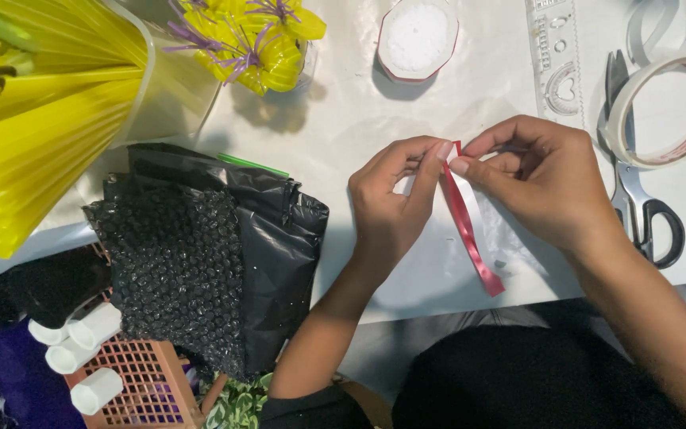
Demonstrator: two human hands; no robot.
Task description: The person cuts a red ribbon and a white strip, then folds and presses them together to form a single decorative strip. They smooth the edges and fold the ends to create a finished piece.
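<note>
So you've got both hands pinched on the top end of a red ribbon strip (468, 226) over the middle of the white table (343, 119), your left hand (391, 202) gripping it with thumb and fingers and your right hand (541, 179) nipping it just beside, while the rest hangs down toward the near edge. Right of your right hand lie scissors (637, 199) and a tape roll (664, 111). Further left there's a black bubble-wrap bag (208, 254), with yellow straws (33, 119) at the far left.

Both hands (470, 187) pinching red ribbon (470, 226), scissors (637, 199) nearby
</note>
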